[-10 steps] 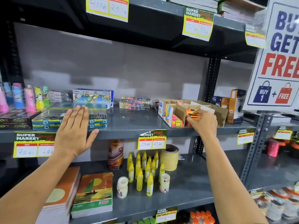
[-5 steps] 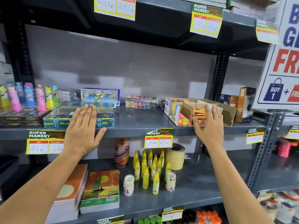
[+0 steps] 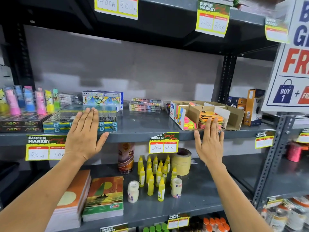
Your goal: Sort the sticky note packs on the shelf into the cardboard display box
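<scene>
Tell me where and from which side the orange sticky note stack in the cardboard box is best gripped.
Probably from the front, by its two side edges. The orange sticky note stack lies flat in a middle compartment of the cardboard box, whose front is cut low, and dividers stand close beside it. The right hand is open just in front of it, holding nothing.

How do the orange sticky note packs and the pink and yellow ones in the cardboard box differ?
The orange sticky note packs lie flat in a loose stack in the middle compartment; the pink and yellow packs stand on edge in the compartment to their left. The right hand is raised in front of the orange stack, not in front of the pink and yellow packs. Both sit in the cardboard display box.
</scene>
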`<state>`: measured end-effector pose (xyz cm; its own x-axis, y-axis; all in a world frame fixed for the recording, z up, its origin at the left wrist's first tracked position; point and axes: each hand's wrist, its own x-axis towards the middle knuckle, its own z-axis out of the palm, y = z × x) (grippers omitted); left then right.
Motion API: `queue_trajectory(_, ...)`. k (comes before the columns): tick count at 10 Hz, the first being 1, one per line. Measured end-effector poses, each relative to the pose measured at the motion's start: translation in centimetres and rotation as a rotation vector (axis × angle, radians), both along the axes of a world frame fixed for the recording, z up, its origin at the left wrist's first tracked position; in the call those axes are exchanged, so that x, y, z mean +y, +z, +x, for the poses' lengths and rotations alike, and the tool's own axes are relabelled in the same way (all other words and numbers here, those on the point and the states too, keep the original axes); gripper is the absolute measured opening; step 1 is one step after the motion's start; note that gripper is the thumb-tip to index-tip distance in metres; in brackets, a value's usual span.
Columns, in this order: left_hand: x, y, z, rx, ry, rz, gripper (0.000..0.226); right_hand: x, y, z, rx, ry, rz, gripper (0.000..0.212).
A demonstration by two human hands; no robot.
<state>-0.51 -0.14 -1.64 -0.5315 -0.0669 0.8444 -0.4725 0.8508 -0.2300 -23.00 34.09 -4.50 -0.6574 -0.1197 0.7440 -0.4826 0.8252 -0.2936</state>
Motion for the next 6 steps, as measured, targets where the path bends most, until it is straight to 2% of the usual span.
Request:
queue_trajectory(4, 0.0, -0.1, -0.1, -0.004, -0.009, 0.009, 0.078, 0.3, 0.5, 0.4, 0.004, 0.046, -0.016, 0.08)
queue_trajectory(6, 1.0, 0.8, -0.1, 0.081, -0.044, 0.01, 0.086, -1.2, 4.3, 3.0, 0.222, 0.146, -0.09, 0.076)
